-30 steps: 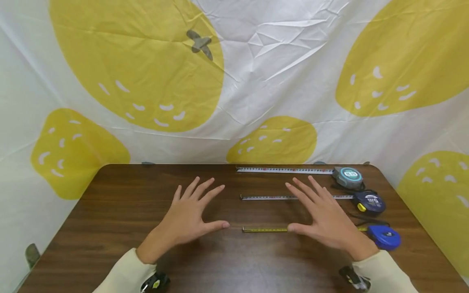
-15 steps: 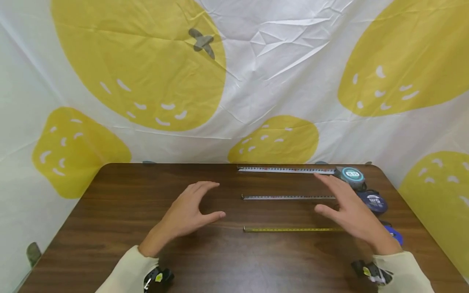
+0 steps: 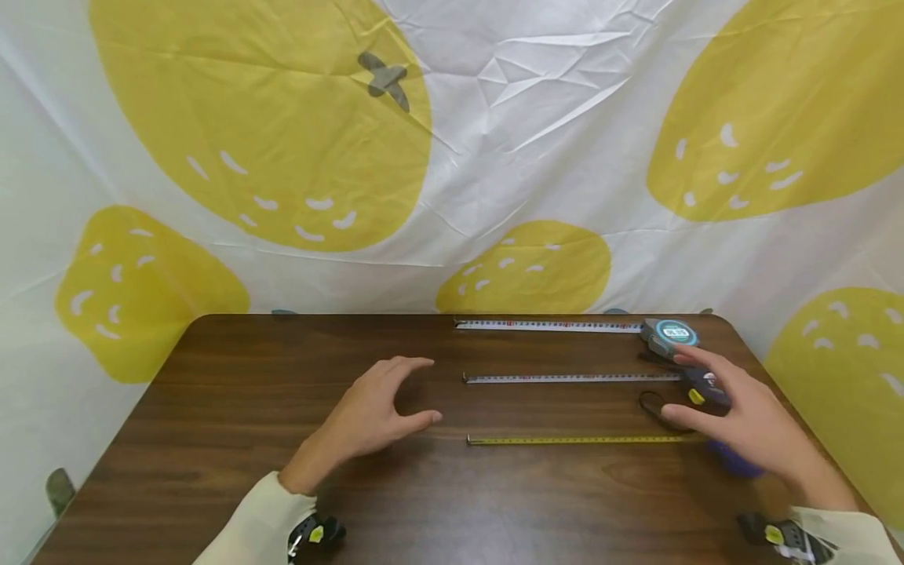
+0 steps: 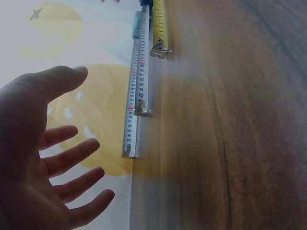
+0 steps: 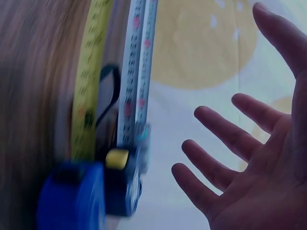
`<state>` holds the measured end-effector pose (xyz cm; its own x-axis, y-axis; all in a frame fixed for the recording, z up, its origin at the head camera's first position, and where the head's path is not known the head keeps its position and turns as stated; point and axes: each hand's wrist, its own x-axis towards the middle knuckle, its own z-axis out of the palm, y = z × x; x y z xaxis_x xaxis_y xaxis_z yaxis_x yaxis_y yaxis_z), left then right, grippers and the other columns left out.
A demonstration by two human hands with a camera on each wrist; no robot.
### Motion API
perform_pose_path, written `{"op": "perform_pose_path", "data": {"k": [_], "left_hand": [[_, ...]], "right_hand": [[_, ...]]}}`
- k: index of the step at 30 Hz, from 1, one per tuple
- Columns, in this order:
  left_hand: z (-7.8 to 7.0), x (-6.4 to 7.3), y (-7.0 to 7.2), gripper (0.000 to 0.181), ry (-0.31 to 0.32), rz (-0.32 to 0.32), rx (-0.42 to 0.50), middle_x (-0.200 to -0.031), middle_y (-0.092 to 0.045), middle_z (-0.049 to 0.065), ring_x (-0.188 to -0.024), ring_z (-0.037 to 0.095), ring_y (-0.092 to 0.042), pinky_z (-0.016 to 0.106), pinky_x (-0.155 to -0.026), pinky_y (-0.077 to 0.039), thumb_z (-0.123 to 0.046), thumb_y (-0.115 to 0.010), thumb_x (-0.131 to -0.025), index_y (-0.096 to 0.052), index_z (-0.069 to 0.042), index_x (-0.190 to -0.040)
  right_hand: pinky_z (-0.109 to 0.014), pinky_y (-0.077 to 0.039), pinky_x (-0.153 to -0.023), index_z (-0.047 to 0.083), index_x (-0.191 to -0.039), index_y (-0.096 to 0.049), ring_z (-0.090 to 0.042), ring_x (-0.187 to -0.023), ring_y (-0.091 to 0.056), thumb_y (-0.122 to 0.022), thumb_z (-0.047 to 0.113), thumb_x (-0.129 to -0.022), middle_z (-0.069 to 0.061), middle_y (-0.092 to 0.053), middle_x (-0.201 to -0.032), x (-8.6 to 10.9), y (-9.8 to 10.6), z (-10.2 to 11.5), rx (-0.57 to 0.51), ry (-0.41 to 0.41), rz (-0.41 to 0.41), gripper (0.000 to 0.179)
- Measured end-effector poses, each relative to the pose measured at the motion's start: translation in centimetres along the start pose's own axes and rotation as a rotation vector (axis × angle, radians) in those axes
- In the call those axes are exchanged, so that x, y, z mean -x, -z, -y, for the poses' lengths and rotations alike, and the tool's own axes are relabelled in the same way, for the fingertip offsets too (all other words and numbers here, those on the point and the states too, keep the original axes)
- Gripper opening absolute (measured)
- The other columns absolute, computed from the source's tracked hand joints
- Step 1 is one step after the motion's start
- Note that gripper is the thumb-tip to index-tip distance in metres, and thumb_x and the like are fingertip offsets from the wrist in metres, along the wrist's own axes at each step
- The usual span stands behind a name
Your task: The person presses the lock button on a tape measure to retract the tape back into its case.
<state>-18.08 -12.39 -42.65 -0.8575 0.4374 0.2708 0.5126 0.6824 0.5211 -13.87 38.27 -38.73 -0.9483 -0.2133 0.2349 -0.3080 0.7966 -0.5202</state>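
Note:
Three tape measures lie in a column at the table's right, each with its blade drawn out leftward. At the back is a grey and teal tape measure (image 3: 669, 336) with a white blade (image 3: 551, 326). A dark blue tape measure (image 3: 706, 386) with a yellow button is in the middle, its blade (image 3: 572, 379) also white. Nearest is a blue tape measure (image 5: 72, 196) with a yellow blade (image 3: 579, 440). My right hand (image 3: 749, 416) hovers over the two nearer cases, fingers spread, holding nothing. My left hand (image 3: 363, 412) is held above the table left of the blade ends, relaxed and without anything in it.
The brown wooden table (image 3: 233, 439) carries all three tapes. A white cloth with yellow fruit prints (image 3: 523, 267) hangs along its back and sides. A black wrist strap (image 3: 657, 408) loops beside the middle tape.
My right hand has moved right, from over the blades to over the cases. My left hand has stayed nearly in place, its spread fingers drawing closer together. The tape measures have not moved.

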Motion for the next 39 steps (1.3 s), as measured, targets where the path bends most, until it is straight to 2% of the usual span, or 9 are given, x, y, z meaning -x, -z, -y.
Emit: {"op": "perform_pose_path", "data": {"k": [6,10,12,14,16,20,23,25,39], "left_hand": [[0.2,0.3,-0.4,0.069,0.002,0.018,-0.017,-0.145,-0.069,0.007,-0.134,0.034,-0.062,0.056,-0.111,-0.05,-0.044,-0.088,-0.092,-0.065,-0.011,-0.149],[0.1,0.3,-0.7,0.067,-0.009,0.025,-0.008,-0.143,-0.07,0.007,-0.132,0.033,-0.063,0.055,-0.11,-0.051,-0.042,-0.09,-0.092,-0.066,-0.01,-0.147],[0.1,0.2,-1.0,0.067,-0.019,0.029,-0.004,-0.142,-0.07,0.006,-0.131,0.032,-0.064,0.054,-0.109,-0.051,-0.041,-0.09,-0.092,-0.067,-0.01,-0.146],[-0.1,0.1,-1.2,0.065,-0.031,0.036,-0.005,-0.14,-0.071,0.005,-0.129,0.032,-0.065,0.054,-0.108,-0.052,-0.041,-0.09,-0.092,-0.067,-0.011,-0.145],[-0.4,0.0,-1.4,0.061,-0.047,0.045,-0.007,-0.138,-0.072,0.004,-0.128,0.031,-0.066,0.053,-0.107,-0.053,-0.039,-0.089,-0.092,-0.069,-0.012,-0.142],[-0.9,-0.1,-1.7,0.049,-0.097,0.067,-0.011,-0.13,-0.075,0.001,-0.122,0.028,-0.068,0.051,-0.104,-0.054,-0.035,-0.089,-0.093,-0.074,-0.013,-0.134],[-1.1,-0.2,-2.0,0.042,-0.136,0.082,-0.012,-0.125,-0.076,0.0,-0.118,0.026,-0.07,0.05,-0.102,-0.056,-0.033,-0.088,-0.093,-0.076,-0.013,-0.129],[-1.3,-0.3,-2.2,0.04,-0.149,0.091,-0.008,-0.122,-0.077,0.001,-0.117,0.026,-0.071,0.05,-0.1,-0.056,-0.032,-0.088,-0.093,-0.077,-0.013,-0.127],[-2.6,-1.1,-3.6,0.031,-0.133,0.192,-0.001,-0.112,-0.078,-0.002,-0.105,0.017,-0.073,0.042,-0.093,-0.059,-0.025,-0.091,-0.092,-0.079,-0.013,-0.118]], "right_hand": [[-0.031,-0.037,-0.109,0.011,-0.164,-0.048,-0.044,-0.138,-0.051,-0.093,0.027,-0.092,-0.022,-0.062,-0.151,1.7,0.7,-3.1,0.045,-0.061,-0.022,0.086],[-0.056,-0.033,-0.122,0.008,-0.162,-0.049,-0.044,-0.143,-0.047,-0.093,0.025,-0.092,-0.027,-0.059,-0.151,2.9,0.8,-4.9,0.034,-0.095,-0.033,0.084],[-0.077,-0.031,-0.113,0.003,-0.16,-0.05,-0.048,-0.141,-0.046,-0.093,0.024,-0.091,-0.03,-0.057,-0.151,3.3,0.9,-5.6,0.034,-0.101,-0.035,0.084],[-0.065,-0.042,-0.109,0.003,-0.159,-0.051,-0.048,-0.134,-0.049,-0.093,0.025,-0.09,-0.03,-0.058,-0.151,3.6,1.0,-6.2,0.05,-0.111,-0.026,0.083],[-0.038,-0.047,-0.107,0.002,-0.157,-0.053,-0.028,-0.129,-0.057,-0.094,0.025,-0.09,-0.014,-0.063,-0.151,4.0,1.1,-6.9,0.051,-0.113,-0.019,0.083],[-0.002,-0.033,-0.084,0.001,-0.154,-0.055,0.017,-0.114,-0.045,-0.095,0.026,-0.089,-0.014,-0.064,-0.148,4.6,1.4,-7.7,0.044,-0.129,-0.004,0.081],[-0.002,-0.034,-0.084,-0.002,-0.152,-0.054,0.023,-0.109,-0.041,-0.095,0.027,-0.089,-0.035,-0.062,-0.142,4.9,1.5,-7.9,0.04,-0.16,0.017,0.081],[-0.005,-0.037,-0.083,-0.004,-0.15,-0.056,0.023,-0.106,-0.044,-0.095,0.028,-0.09,-0.036,-0.063,-0.139,5.1,1.5,-8.0,0.037,-0.185,0.039,0.079],[-0.025,-0.054,-0.071,-0.006,-0.136,-0.06,0.007,-0.089,-0.06,-0.097,0.016,-0.084,-0.023,-0.074,-0.116,5.5,0.9,-8.1,0.025,-0.156,0.081,0.067]]}}
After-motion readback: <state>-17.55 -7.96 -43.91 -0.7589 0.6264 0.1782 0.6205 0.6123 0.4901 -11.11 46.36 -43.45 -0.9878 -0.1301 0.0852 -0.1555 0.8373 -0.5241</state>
